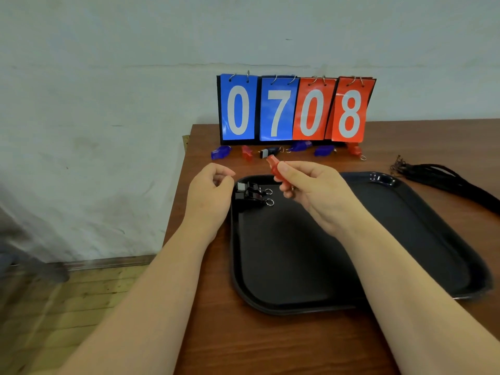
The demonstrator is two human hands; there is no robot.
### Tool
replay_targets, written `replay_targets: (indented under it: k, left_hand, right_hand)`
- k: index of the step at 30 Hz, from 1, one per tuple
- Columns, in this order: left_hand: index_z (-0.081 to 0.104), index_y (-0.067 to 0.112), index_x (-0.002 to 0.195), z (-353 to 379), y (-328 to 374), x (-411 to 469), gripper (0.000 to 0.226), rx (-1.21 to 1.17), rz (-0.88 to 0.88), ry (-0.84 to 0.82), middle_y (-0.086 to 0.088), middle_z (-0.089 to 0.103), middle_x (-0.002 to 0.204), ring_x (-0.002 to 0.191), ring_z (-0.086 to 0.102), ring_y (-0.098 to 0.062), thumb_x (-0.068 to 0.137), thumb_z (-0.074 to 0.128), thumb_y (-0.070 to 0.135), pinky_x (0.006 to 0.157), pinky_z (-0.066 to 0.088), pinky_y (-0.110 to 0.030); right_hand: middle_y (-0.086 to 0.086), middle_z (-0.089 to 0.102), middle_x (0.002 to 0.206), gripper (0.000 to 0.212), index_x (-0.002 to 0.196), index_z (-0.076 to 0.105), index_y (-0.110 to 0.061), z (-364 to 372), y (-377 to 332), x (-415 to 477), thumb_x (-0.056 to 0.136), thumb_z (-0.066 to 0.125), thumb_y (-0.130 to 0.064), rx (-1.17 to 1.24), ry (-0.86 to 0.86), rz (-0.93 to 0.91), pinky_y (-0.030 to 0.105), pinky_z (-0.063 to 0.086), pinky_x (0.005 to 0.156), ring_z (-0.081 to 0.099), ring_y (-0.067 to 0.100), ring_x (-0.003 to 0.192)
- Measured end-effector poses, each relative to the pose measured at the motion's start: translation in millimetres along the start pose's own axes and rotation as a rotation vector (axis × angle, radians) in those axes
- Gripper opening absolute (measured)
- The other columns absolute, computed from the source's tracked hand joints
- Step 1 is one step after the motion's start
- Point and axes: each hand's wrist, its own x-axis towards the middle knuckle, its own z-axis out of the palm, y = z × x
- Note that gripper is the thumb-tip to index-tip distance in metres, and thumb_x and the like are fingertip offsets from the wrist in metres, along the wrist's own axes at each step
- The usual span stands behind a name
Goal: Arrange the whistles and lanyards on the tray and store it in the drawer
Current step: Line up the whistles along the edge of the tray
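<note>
right hand [311, 194] pinches red whistle [274, 169] above far-left corner of tray [405, 228].

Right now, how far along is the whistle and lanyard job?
Early. Two black whistles already lie in the tray's far-left corner. The right hand holds a red whistle above it. Six whistles lie on the table by the scoreboard, the lanyards lie off the tray at right, and no drawer is in view.

Flip scoreboard [296, 109] reads 0708, wood desk [270, 347]
</note>
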Motion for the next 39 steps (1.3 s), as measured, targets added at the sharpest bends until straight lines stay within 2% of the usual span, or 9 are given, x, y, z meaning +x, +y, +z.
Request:
replay_targets:
  k: [6,10,14,19,23,26,28,32,39]
  left_hand:
    - [0.065,0.022,0.101,0.2,-0.4,0.6,0.014,0.002,0.007,-0.004,0.012,0.061,0.095,0.088,0.056,-0.004,0.095,0.054,0.015,0.065,0.039,-0.011]
    - [0.065,0.021,0.102,-0.3,-0.8,0.2,0.015,-0.004,0.016,-0.007,0.011,0.061,0.095,0.087,0.056,-0.005,0.095,0.054,0.014,0.065,0.039,-0.011]
    - [0.065,0.021,0.102,-0.4,-0.7,-0.2,0.015,-0.011,0.014,-0.009,0.010,0.062,0.094,0.085,0.057,-0.004,0.095,0.054,0.014,0.064,0.039,-0.011]
    - [0.064,0.021,0.102,-0.8,0.0,-0.5,0.013,0.009,0.022,-0.002,0.010,0.062,0.094,0.086,0.057,-0.004,0.096,0.055,0.015,0.064,0.038,-0.010]
    - [0.064,0.020,0.103,-1.2,-0.1,-0.8,0.014,0.012,0.029,-0.005,0.009,0.061,0.093,0.085,0.056,-0.005,0.095,0.054,0.014,0.065,0.039,-0.011]
    - [0.064,0.020,0.103,-1.2,0.2,-0.7,0.015,0.011,0.030,-0.004,0.010,0.060,0.093,0.086,0.056,-0.005,0.095,0.054,0.014,0.065,0.039,-0.012]
    - [0.064,0.021,0.103,-1.1,0.2,-0.5,0.015,0.009,0.030,-0.006,0.010,0.060,0.094,0.086,0.056,-0.005,0.095,0.054,0.014,0.065,0.039,-0.012]
    - [0.064,0.021,0.104,-0.8,0.1,-0.6,0.015,0.004,0.027,-0.006,0.011,0.060,0.093,0.086,0.057,-0.004,0.095,0.054,0.014,0.065,0.039,-0.011]
    - [0.064,0.021,0.103,-1.0,0.0,-0.8,0.015,0.007,0.031,-0.006,0.010,0.060,0.093,0.086,0.057,-0.004,0.095,0.053,0.014,0.065,0.039,-0.011]
  right_hand:
    - [0.005,0.069,0.096,0.020,0.114,0.068,-0.010,-2.3,-4.7,-4.4,0.096,0.059,-0.012,0.210,-0.069,0.078,0.023,0.056,0.077,0.066,0.013,0.084]
    - [0.008,0.066,0.095,0.024,0.120,0.064,-0.009,-1.4,-5.2,-3.9,0.099,0.054,-0.016,0.270,-0.109,0.105,0.026,0.053,0.073,0.062,0.012,0.075]
    - [0.008,0.064,0.089,0.025,0.119,0.065,-0.008,-1.5,-2.3,-4.7,0.099,0.055,-0.019,0.275,-0.200,0.125,0.026,0.051,0.069,0.058,0.011,0.071]
    - [0.007,0.076,0.097,0.022,0.108,0.070,-0.008,1.2,-1.5,-9.9,0.086,0.070,-0.006,-0.056,-0.294,0.052,0.031,0.059,0.082,0.074,0.018,0.089]
    - [-0.001,0.075,0.090,0.024,0.100,0.070,-0.018,7.7,4.7,-10.9,0.079,0.080,-0.021,-0.512,-0.285,-0.069,0.027,0.058,0.074,0.072,0.011,0.075]
    - [-0.013,0.069,0.083,0.022,0.094,0.069,-0.028,9.3,8.8,-9.1,0.077,0.082,-0.032,-0.734,-0.277,-0.164,0.021,0.054,0.070,0.064,-0.003,0.066]
    - [-0.015,0.064,0.082,0.021,0.093,0.068,-0.032,9.8,11.6,-6.9,0.077,0.081,-0.034,-0.789,-0.273,-0.221,0.017,0.046,0.066,0.055,-0.012,0.063]
    - [-0.013,0.062,0.092,0.024,0.095,0.066,-0.037,10.8,17.4,-1.8,0.077,0.081,-0.037,-0.837,-0.244,-0.279,0.013,0.040,0.064,0.052,-0.016,0.065]
    - [-0.013,0.061,0.093,0.027,0.099,0.065,-0.031,14.2,20.7,-2.3,0.078,0.081,-0.034,-0.854,-0.230,-0.338,0.008,0.033,0.062,0.049,-0.023,0.068]
